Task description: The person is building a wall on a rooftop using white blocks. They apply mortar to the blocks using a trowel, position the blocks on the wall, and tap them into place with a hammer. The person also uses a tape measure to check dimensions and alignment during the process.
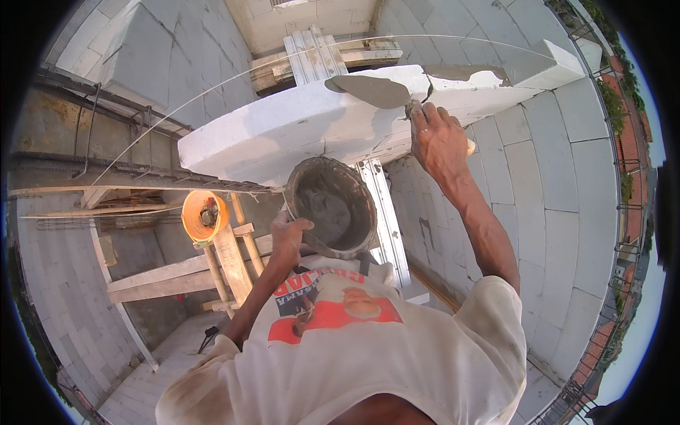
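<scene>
My left hand (pixel 287 237) grips the rim of a dark, mortar-crusted bucket (pixel 363 193) at its left side, close to my body. Wet grey mortar (pixel 327 212) lies inside. My right hand (pixel 437 138) is closed around the handle of a trowel (pixel 377 91), whose broad blade points left over the top of a white block wall (pixel 248 134). Part of the trowel handle is hidden by my fingers; its wooden end shows beyond the hand. To the right of the blade, a strip of grey mortar (pixel 464 71) coats the wall top.
An orange bucket (pixel 186 216) sits on wooden scaffolding (pixel 230 262) at the left. A thin pale line (pixel 283 60) arcs above the wall. Steel rebar (pixel 106 106) runs along the left. Planks (pixel 368 57) lie beyond the wall, and a tall block wall (pixel 538 177) rises at the right.
</scene>
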{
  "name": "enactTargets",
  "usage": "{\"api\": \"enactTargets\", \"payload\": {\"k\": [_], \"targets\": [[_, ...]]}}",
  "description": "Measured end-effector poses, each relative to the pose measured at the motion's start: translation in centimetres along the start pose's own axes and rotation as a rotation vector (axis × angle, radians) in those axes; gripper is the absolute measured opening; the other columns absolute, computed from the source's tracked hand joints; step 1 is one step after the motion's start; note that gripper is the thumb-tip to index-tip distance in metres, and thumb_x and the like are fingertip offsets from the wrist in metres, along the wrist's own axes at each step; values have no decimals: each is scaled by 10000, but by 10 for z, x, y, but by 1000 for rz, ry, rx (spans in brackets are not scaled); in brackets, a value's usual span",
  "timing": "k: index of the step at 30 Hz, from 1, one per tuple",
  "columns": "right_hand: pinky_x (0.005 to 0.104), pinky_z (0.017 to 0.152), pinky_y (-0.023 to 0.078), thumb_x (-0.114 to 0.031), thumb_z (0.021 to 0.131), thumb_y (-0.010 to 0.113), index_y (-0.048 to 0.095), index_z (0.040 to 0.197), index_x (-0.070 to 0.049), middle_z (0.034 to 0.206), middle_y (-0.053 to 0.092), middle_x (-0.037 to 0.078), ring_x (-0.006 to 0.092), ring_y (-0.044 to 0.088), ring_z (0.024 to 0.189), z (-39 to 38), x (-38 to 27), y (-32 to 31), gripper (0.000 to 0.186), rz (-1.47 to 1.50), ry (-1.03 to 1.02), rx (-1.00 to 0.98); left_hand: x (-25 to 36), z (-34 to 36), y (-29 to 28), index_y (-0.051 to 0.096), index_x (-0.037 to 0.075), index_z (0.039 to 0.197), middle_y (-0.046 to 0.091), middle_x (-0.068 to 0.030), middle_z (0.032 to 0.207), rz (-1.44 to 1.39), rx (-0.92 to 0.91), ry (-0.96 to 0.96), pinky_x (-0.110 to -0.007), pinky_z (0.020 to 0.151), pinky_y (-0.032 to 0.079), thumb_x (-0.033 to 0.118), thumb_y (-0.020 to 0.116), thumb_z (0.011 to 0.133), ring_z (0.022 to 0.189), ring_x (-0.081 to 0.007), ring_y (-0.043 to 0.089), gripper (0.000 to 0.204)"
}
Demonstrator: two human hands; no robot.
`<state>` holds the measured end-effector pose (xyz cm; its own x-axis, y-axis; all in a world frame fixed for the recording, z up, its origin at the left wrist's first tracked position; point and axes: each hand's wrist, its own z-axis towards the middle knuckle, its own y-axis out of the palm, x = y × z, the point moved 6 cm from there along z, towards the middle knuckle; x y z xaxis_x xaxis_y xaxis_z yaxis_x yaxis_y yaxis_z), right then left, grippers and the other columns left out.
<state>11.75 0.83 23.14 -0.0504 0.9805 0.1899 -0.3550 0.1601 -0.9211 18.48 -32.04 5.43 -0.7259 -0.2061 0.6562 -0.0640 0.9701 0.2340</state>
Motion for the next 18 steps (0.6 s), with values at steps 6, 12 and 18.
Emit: {"api": "enactTargets", "payload": {"k": [6,12,18], "targets": [[416,746,602,-103,876,662,702,1026,10,1004,654,132,295,701,874,6,83,43,191,-235,181,-152,12,-10,1,650,-37,1170,704,-118,959,36,49,-23,-386,644,653,-65,651,792,808,-232,724,379],[424,748,604,-103,831,702,675,1031,6,957,627,130,306,705,904,3,-32,5,229,166,-49,-57,2,6,-2,657,-35,1176,700,-107,946,41,9,6,-355,674,604,-60,658,785,795,-199,697,392],[446,723,603,-271,874,747,690,1057,-37,978,709,174,317,736,847,-65,-38,-13,302,375,80,-135,-4,16,-5,663,-1,1257,713,-64,980,79,-27,61,-314,726,585,-80,634,790,801,-165,684,475]]}}
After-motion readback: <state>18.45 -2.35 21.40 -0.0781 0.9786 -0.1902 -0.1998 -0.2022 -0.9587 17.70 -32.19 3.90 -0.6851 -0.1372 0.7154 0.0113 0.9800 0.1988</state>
